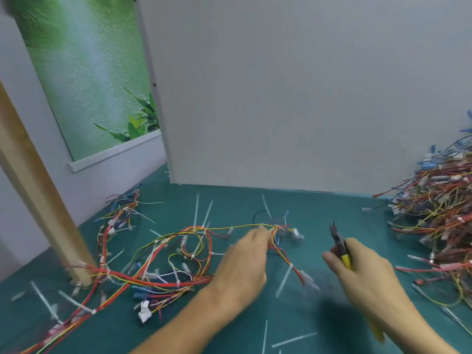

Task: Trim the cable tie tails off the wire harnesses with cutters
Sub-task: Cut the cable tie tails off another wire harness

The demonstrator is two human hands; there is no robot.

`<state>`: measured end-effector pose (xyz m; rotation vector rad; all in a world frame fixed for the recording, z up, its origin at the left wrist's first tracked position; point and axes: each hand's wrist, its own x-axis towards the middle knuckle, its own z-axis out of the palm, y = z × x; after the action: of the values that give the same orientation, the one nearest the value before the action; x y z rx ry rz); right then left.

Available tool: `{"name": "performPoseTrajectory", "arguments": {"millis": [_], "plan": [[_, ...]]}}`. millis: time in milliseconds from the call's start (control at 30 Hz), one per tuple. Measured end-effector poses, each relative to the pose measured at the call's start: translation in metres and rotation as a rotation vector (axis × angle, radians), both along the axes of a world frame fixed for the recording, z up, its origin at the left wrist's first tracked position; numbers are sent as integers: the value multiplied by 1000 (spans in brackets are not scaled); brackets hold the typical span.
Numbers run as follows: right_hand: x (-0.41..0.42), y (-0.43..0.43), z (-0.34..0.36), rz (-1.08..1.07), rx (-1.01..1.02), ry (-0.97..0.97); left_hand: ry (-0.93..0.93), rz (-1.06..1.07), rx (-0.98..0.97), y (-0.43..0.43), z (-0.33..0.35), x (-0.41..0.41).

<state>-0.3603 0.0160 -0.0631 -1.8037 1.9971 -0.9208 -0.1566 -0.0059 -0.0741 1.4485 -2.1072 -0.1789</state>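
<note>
A wire harness (pixel 178 251) sprawls across the lower left and centre of the green desk (pixel 319 208), white cable tie tails (pixel 196 210) sticking out. At centre the left hand (pixel 242 264) pinches its wires; right of centre the right hand (pixel 362 272) grips yellow-handled cutters (pixel 339 246).

Teal-green bench (pixel 229 200), tall grey corrugated panel (pixel 306 98) standing upright at its back, pale wooden post (pixel 38 200) leaning at left, green leafy poster (pixel 89 72) on pale wall (pixel 15 60) behind
</note>
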Motion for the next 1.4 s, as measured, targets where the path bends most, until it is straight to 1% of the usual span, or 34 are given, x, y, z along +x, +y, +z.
{"name": "performPoseTrajectory", "arguments": {"millis": [67, 100, 133, 233, 267, 300, 367, 400, 433, 500, 533, 567, 600, 633, 667, 700, 733, 800, 833, 900, 967, 1067, 1133, 1167, 1200, 1300, 1333, 1400], "plan": [[7, -5, 6, 75, 112, -49, -90, -18, -8, 3, -7, -11], [12, -9, 7, 109, 182, -120, -106, -46, -21, 5, -8, -14], [18, -14, 8, 134, 255, -248, -109, -85, -39, 6, -8, -15], [35, -29, 12, 136, 431, -740, -106, -234, -55, 10, -7, -12], [39, -34, 14, 132, 455, -832, -90, -279, -26, 11, -6, -9], [42, -39, 14, 124, 471, -868, -77, -312, -1, 11, -6, -6], [45, -47, 11, 96, 501, -844, -91, -359, -4, 12, -4, 1], [45, -50, 9, 81, 503, -830, -116, -363, -55, 12, -2, 6], [45, -52, 7, 71, 497, -830, -139, -339, -145, 10, -1, 12], [44, -55, 6, 65, 469, -856, -130, -184, -339, 1, 3, 26], [43, -55, 5, 71, 448, -878, -118, -41, -384, -6, 7, 35], [41, -56, 5, 88, 423, -904, -128, 131, -355, -13, 15, 45], [40, -55, 4, 113, 392, -925, -180, 299, -241, -21, 23, 56], [39, -54, 3, 144, 354, -918, -254, 429, -76, -30, 31, 68], [38, -53, 2, 182, 298, -886, -315, 496, 100, -40, 39, 78], [38, -51, 1, 225, 231, -841, -309, 489, 278, -47, 47, 86], [38, -50, 1, 273, 164, -804, -223, 439, 451, -54, 53, 93], [40, -49, 3, 350, 57, -757, 21, 321, 768, -63, 58, 100], [41, -49, 5, 373, 18, -740, 79, 272, 882, -66, 59, 103], [44, -49, 11, 397, -25, -742, 100, 187, 1012, -69, 59, 109], [46, -49, 17, 402, -38, -759, 138, 101, 1064, -67, 58, 113], [45, -46, 25, 408, -28, -786, 172, 17, 1029, -62, 58, 120], [42, -44, 29, 415, -7, -846, 232, 47, 939, -60, 65, 129], [40, -43, 31, 421, 7, -881, 299, 82, 889, -60, 71, 135], [37, -42, 33, 428, 25, -909, 419, 120, 844, -61, 76, 141], [27, -41, 33, 416, 81, -975, 988, 290, 763, -64, 93, 164], [25, -42, 31, 391, 100, -1007, 1100, 366, 734, -65, 97, 172], [18, -46, 28, 308, 136, -1084, 1188, 527, 658, -70, 103, 189]]}}
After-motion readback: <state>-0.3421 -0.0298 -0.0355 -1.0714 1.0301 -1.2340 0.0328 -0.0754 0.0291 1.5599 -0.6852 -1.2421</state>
